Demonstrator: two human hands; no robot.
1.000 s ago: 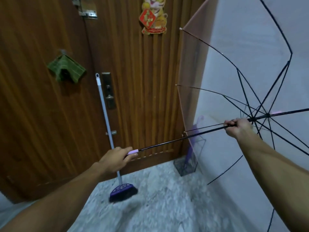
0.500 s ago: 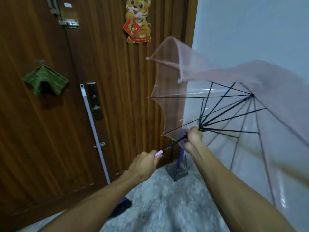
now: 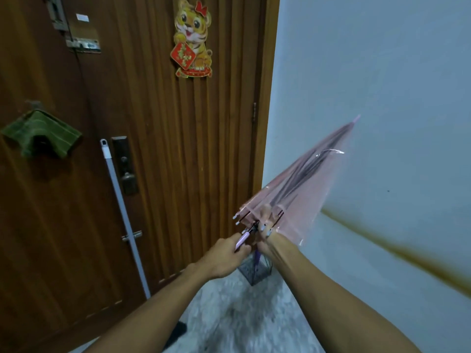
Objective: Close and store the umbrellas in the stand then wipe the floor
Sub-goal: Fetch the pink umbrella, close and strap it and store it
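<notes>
Both arms outstretched, left hand (image 3: 225,253) gripping, right hand (image 3: 266,238) half hidden

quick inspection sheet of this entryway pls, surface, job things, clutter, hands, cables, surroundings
surface: speckled grey floor, blurred; wetness cannot be told.
job's things: pink umbrella folded, tip pointing up toward the wall; wire umbrella stand in the corner with a purple umbrella in it.
clutter: mop handle leaning on the door; green cloth hanging on it.
grippers: left hand grips the lilac handle; right hand is under the canopy's rim.
cables: nothing seen.
surroundings: wooden door with tiger sticker; pale wall.
</notes>
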